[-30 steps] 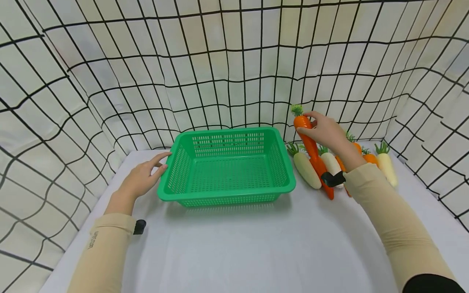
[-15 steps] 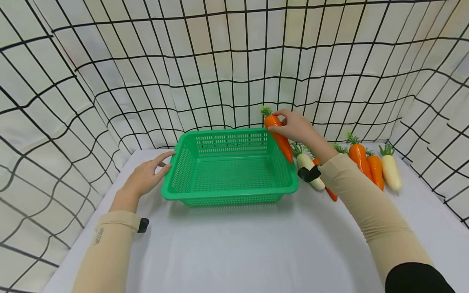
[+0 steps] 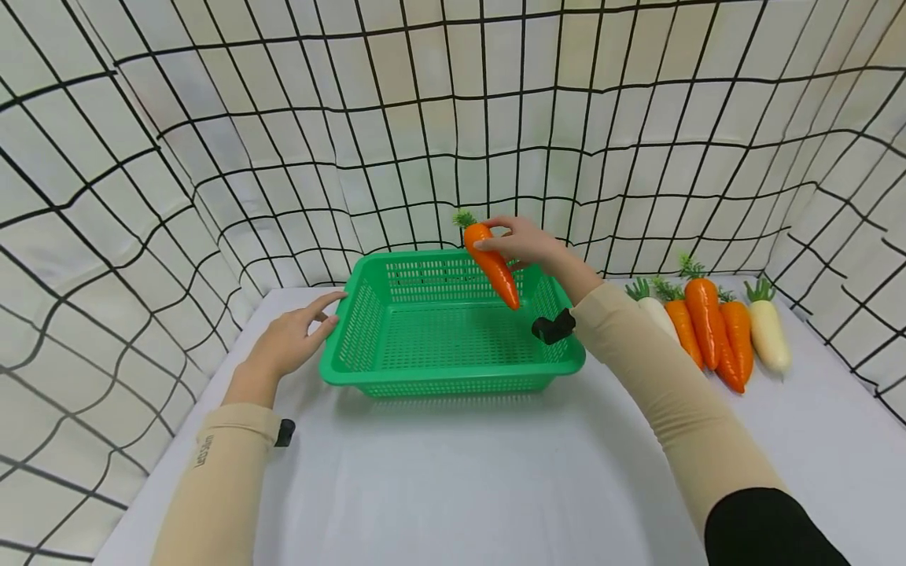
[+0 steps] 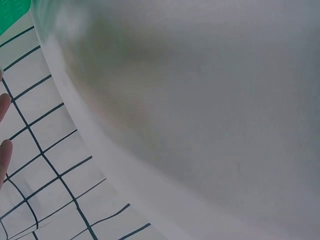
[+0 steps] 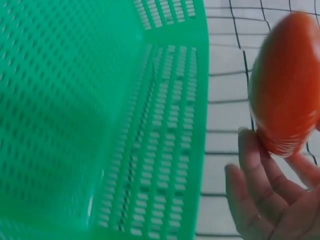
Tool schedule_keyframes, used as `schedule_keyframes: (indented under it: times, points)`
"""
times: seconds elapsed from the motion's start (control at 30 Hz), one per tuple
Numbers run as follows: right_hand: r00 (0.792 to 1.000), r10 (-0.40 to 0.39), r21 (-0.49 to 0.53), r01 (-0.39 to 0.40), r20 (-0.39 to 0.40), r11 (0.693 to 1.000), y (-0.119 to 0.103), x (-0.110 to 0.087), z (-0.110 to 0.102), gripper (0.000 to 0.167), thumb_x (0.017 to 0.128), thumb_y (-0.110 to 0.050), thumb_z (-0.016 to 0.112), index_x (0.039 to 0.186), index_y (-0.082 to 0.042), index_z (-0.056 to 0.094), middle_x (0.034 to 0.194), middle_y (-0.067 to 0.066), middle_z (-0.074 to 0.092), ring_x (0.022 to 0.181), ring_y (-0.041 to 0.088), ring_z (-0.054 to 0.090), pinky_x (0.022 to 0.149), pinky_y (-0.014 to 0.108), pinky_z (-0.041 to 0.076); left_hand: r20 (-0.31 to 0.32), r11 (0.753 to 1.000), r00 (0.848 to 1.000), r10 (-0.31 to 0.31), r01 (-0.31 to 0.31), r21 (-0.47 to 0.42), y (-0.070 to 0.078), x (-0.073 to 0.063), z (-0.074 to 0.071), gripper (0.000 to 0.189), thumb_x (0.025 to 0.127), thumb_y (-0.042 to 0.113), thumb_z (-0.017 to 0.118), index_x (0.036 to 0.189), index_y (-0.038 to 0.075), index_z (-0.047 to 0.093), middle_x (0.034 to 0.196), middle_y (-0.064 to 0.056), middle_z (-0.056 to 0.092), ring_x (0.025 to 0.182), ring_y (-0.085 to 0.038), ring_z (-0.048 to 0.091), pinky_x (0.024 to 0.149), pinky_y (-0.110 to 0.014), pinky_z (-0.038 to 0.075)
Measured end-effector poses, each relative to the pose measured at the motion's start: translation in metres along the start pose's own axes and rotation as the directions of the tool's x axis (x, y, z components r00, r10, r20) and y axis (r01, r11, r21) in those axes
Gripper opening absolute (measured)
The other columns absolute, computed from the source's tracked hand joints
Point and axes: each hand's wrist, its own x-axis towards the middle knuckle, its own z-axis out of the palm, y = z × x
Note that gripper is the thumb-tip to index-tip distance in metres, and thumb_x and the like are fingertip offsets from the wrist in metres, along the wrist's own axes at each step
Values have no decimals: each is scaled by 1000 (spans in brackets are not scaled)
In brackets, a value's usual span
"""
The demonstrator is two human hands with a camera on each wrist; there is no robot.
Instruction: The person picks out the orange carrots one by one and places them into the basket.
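Observation:
A carrot (image 3: 493, 267) with a green leafy tuft hangs tilted over the green basket (image 3: 453, 376), pinched near its top by my right hand (image 3: 524, 240). Seen from the right wrist, the carrot (image 5: 287, 85) points toward the camera, beside the basket's perforated wall (image 5: 160, 135); some of the right fingers extend free below it. At the basket's left rim is my left hand (image 3: 290, 339), its fingertips touching or very near the edge. The left wrist view catches only fingertips (image 4: 5, 150) and a corner of the basket (image 4: 11, 12).
Right of the basket lie several carrots (image 3: 702, 318) and two white radishes, one (image 3: 770, 336) at the far right, the other (image 3: 658, 314) partly behind the right sleeve. Black netting (image 3: 467, 161) over white cloth encloses the white table (image 3: 439, 479) at the back and sides.
My right hand has carried the carrot leftward from above the vegetable pile to over the basket. The left hand has stayed by the rim, while the head view has shifted slightly.

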Motion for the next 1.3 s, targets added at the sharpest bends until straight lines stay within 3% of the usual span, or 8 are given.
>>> schedule_keyframes:
  times: [0.33,0.53,0.7,1.0,1.3]
  points:
    - [997,54,158,-63,61,985,-3,24,44,54,105,-21,60,150,-18,31,137,23,52,112,40,65,90,51,56,3,1000,1000,-10,10,3,0,0,0,57,110,49,35,159,21,34,130,-29,63,118,-52,58,93,-69,46]
    - [986,-1,129,-21,169,991,-1,34,60,53,108,-14,53,156,-23,31,143,23,44,118,43,61,91,53,55,1,1000,1000,-5,5,2,1,1,0,56,110,48,36,159,20,34,130,-29,63,115,-53,59,92,-69,46]
    - [966,1,123,-34,258,992,-1,43,76,55,108,-12,53,159,-21,32,144,22,43,119,44,60,95,55,53,3,1000,1000,-7,7,1,-1,1,1,57,110,49,36,159,21,34,130,-28,63,115,-52,60,91,-68,47]
    - [955,40,103,-73,294,992,2,51,105,56,105,-11,59,154,-14,32,138,25,45,113,45,62,94,55,54,-11,1000,1000,-14,13,-16,-1,-1,3,54,110,45,38,159,22,35,129,-29,64,115,-52,60,89,-67,48]
    - [944,80,48,-100,322,994,4,53,114,61,103,-7,61,154,-11,28,137,26,46,113,46,61,97,53,52,-19,999,1000,-3,2,-37,-1,1,5,53,110,45,37,158,21,35,128,-29,64,114,-52,60,88,-67,49]
